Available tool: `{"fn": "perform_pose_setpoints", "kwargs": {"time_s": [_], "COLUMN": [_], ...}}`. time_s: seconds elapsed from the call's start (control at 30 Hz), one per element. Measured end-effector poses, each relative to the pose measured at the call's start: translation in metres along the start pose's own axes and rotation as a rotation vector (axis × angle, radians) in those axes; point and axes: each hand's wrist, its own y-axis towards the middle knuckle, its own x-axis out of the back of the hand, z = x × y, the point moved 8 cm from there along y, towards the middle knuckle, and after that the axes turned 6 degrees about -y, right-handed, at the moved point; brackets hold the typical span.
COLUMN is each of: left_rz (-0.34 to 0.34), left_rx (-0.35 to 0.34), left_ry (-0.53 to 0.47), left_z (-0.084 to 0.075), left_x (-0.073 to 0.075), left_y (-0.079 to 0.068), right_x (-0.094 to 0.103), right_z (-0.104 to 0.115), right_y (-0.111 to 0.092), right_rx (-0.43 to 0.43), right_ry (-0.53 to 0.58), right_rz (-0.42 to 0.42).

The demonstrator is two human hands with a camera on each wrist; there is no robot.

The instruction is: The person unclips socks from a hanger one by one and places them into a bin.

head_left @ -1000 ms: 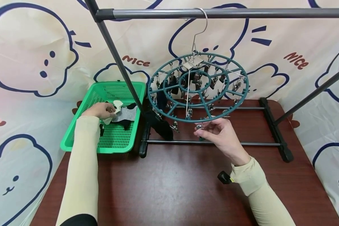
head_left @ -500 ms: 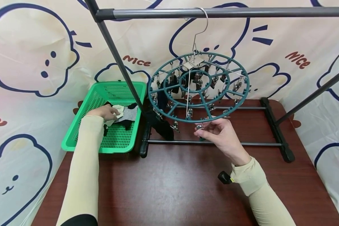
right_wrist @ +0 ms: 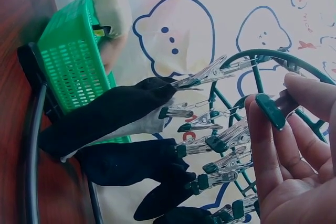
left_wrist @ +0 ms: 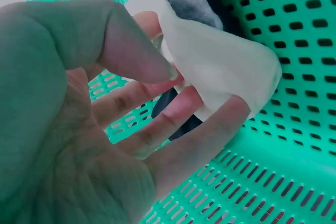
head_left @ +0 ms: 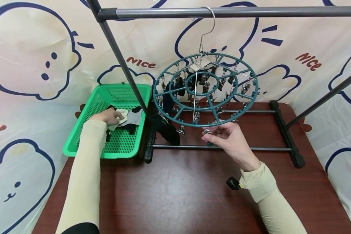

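In the head view, the left hand (head_left: 106, 117) reached into the green perforated plastic basket (head_left: 117, 156), its fingers gripping a soft cream-white cloth (head_left: 123, 113) beside a grey cloth (head_left: 133, 119). The right hand (head_left: 234, 143) pinched a small silver metal clip (head_left: 207, 131) under the near rim of the round green plastic hanger (head_left: 212, 107), well to the cloth's right. A slanting dark grey metal post (head_left: 121, 61) stood between basket and hanger; open room lay nearer the person, above the brown wooden table (head_left: 175, 191). In the left wrist view, the white cloth's long axis ran from upper left to lower right, ending near the basket wall. In the right wrist view, black fabric socks (right_wrist: 128, 163) hung between the right hand and the basket.
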Motion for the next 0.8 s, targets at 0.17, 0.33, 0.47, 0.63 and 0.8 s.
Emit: {"fn": "perform_pose_setpoints", "kwargs": {"time_s": [0.17,0.33,0.47,0.63,0.8], "left_rz": [0.017,-0.003,-0.065,-0.21,-0.424], "left_rx": [-0.02,-0.033,-0.08,-0.204,-0.372], "left_ry": [0.005,-0.02,-0.034,0.023,0.038], "left_z": [0.001,-0.002,-0.016,-0.048,-0.091], "left_x": [0.003,0.007,0.016,0.032,0.036], "left_y": [0.0,-0.005,-0.021,-0.053,-0.096], "right_x": [0.002,0.001,0.004,0.01,0.016], "right_z": [0.0,-0.003,-0.003,-0.003,-0.003], "right_y": [0.0,-0.002,-0.002,-0.001,-0.003], "right_rx": [0.004,0.002,0.002,-0.016,-0.018], "right_ry": [-0.021,-0.014,-0.024,-0.038,-0.03], "right_rz": [-0.01,-0.004,-0.004,-0.027,-0.047]}}
